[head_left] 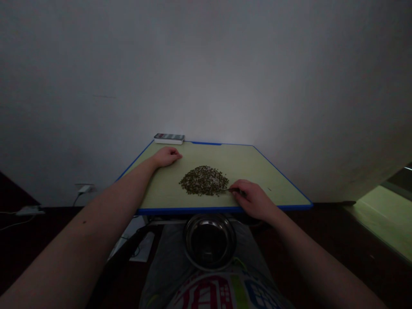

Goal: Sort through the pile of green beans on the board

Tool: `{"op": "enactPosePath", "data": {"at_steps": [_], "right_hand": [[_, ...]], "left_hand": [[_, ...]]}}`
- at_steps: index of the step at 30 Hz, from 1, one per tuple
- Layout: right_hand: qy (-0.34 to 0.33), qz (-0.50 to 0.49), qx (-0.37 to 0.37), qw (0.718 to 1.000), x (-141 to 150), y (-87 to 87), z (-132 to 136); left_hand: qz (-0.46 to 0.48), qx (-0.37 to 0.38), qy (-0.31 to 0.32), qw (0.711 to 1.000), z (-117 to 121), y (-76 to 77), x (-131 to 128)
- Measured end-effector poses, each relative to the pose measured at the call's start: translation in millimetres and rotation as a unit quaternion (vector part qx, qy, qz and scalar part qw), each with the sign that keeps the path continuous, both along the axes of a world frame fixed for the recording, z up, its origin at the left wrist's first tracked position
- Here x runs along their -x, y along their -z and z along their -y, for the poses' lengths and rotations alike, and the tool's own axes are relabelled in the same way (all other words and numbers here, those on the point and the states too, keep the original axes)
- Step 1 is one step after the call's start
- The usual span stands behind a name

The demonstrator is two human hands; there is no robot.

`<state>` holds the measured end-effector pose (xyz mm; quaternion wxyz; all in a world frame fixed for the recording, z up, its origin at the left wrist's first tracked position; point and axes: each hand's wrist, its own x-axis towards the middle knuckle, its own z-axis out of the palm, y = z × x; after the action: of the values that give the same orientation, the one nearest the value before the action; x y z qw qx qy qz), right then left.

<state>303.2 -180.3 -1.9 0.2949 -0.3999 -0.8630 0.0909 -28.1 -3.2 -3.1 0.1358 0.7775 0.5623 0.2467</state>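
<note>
A low heap of small dark seeds or grains (201,182), mixed with paler bits, lies on the pale yellow tabletop (267,169). My right hand (252,198) is closed at the heap's right edge, gripping a thin dark tool (232,189) whose tip touches the seeds; its exact kind is too dim to make out. To the heap's upper left, my left hand (166,156) rests on the table with its fingers curled in, and nothing shows in them. Below the table's near edge, a shiny metal bowl (189,244) sits on my lap, its inside dark.
A phone (169,136) lies on a white box (164,141) at the far left corner. Blue edging (193,210) rims the table, which stands against a grey wall (206,73). A small dark speck (269,189) lies right of my right hand. A plug with a cord (84,189) is at left.
</note>
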Motion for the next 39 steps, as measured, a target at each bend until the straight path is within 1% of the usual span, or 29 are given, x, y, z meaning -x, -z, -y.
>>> {"op": "enactPosePath", "data": {"at_steps": [7, 12, 21, 25, 29, 32, 36, 39], "right_hand": [[-0.015, 0.003, 0.004, 1.0, -4.2, -0.2, 5.1], [-0.023, -0.005, 0.006, 1.0, -2.4, -1.1, 8.0], [-0.029, 0.005, 0.012, 1.0, 0.4, -2.7, 13.4], [-0.007, 0.009, 0.026, 1.0, 1.7, -4.3, 13.5], [0.034, -0.006, 0.072, 0.997, 1.9, -8.2, 9.3], [0.038, -0.009, 0.094, 0.995, 1.3, -10.6, 4.9], [0.039, -0.002, 0.086, 0.996, -1.3, -11.3, 1.1], [0.06, -0.014, 0.063, 0.996, -4.2, -11.8, 4.7]], "left_hand": [[-0.013, 0.0, -0.007, 1.0, 0.6, 0.4, 0.1], [-0.011, -0.004, -0.004, 1.0, -1.3, 1.5, 1.4], [-0.004, 0.005, -0.01, 1.0, 2.2, -1.1, -0.7], [-0.003, 0.004, -0.007, 1.0, 0.4, 0.1, -0.4], [-0.01, -0.002, -0.008, 1.0, 0.7, -0.6, -0.4], [-0.012, -0.004, -0.008, 1.0, 1.6, -1.3, -0.5], [-0.007, -0.002, -0.006, 1.0, 1.8, -1.3, -0.5], [-0.009, -0.004, -0.009, 1.0, 2.3, -1.6, -0.9]]}}
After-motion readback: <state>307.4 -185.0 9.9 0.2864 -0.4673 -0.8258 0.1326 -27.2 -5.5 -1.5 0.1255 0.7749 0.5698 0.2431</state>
